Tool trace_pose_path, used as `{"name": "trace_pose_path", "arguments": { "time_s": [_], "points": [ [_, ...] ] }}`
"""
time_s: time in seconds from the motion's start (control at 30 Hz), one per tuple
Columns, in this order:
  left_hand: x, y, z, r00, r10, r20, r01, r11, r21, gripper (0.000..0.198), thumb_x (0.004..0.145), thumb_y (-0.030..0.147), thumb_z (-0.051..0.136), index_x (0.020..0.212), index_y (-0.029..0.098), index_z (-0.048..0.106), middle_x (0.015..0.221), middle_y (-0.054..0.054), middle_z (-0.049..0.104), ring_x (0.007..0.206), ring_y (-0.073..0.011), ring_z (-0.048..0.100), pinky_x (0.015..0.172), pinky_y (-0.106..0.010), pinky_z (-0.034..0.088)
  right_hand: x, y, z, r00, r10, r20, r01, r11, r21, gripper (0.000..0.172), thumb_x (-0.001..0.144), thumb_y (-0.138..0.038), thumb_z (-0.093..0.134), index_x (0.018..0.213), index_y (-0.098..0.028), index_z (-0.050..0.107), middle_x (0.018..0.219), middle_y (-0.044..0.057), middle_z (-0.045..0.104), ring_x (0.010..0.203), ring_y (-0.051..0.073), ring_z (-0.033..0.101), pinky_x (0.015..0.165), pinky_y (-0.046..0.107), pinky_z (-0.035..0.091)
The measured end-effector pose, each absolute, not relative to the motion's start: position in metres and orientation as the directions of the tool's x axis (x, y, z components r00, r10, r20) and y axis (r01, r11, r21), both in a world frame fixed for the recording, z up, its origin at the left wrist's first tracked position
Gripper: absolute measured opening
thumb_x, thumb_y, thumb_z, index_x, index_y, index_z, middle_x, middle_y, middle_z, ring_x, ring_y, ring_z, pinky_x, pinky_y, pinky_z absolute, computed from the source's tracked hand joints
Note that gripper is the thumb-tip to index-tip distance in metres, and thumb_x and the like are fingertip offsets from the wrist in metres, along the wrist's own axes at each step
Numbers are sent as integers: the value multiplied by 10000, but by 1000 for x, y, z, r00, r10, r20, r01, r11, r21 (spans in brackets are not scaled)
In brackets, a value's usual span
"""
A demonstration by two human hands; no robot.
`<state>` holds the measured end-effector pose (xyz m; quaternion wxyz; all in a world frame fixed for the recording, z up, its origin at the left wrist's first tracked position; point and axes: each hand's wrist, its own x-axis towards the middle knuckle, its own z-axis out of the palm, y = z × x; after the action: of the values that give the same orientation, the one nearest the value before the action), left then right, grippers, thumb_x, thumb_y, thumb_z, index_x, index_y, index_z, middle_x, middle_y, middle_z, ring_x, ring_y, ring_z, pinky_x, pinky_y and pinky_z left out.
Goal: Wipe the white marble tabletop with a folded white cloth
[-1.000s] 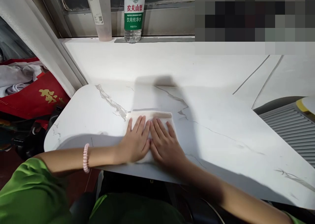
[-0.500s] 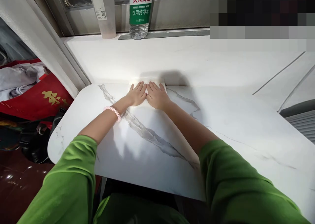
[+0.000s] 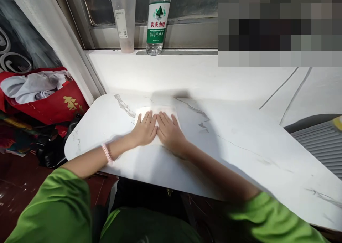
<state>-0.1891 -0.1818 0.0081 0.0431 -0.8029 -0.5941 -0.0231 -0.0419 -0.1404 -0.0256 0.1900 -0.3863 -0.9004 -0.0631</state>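
Both palms lie flat, side by side, on a thin white cloth or tissue spread on the marbled tabletop; which of the two it is I cannot tell. My left hand has its fingers stretched forward, and a pink coiled band circles that wrist. Close against it, my right hand is stretched out the same way, thumbs and index fingers nearly touching in the middle. Neither hand grips anything. The hands cover most of the white sheet, with its far edge and corners showing.
On the sill behind the table stand a clear lidded plastic cup and a water bottle. A red bag with white cloth in it is at the left, beside a black bag. A grey ribbed chair back is at the right.
Both hands have slid back from the wall toward my body, with the white sheet under them. The view has tilted up, so more of the cup and bottle shows.
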Motion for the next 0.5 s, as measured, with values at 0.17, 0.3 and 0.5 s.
{"name": "trace_pose_path", "arguments": {
  "time_s": [0.17,0.3,0.5],
  "points": [
    [-197,-272,8,305,938,164,952,-305,-24,558,1016,310,215,1478,8,300,1548,-235,288,1478,-304,169,1184,-536,167,-45,-228,-16,-663,626,409,674,738,-36,562,913,-203,295,1420,-13,445,1475,204,451,1405,299,354,1156,526,227],
    [-216,-291,9,287,945,159,957,-288,-15,556,1017,297,215,1461,-19,324,1543,-238,294,1478,-297,155,1197,-493,180,-62,-238,-9,-743,536,400,580,815,-15,553,907,-229,330,1372,18,497,1422,243,498,1347,352,415,1083,542,306],
    [-258,-235,6,115,984,134,991,-123,51,545,1021,303,197,1456,16,358,1537,-202,335,1465,-271,230,1197,-482,204,-115,-177,-11,-765,533,362,566,824,-19,549,929,-216,291,1401,8,460,1477,220,440,1380,320,381,1109,514,271]
  ]
}}
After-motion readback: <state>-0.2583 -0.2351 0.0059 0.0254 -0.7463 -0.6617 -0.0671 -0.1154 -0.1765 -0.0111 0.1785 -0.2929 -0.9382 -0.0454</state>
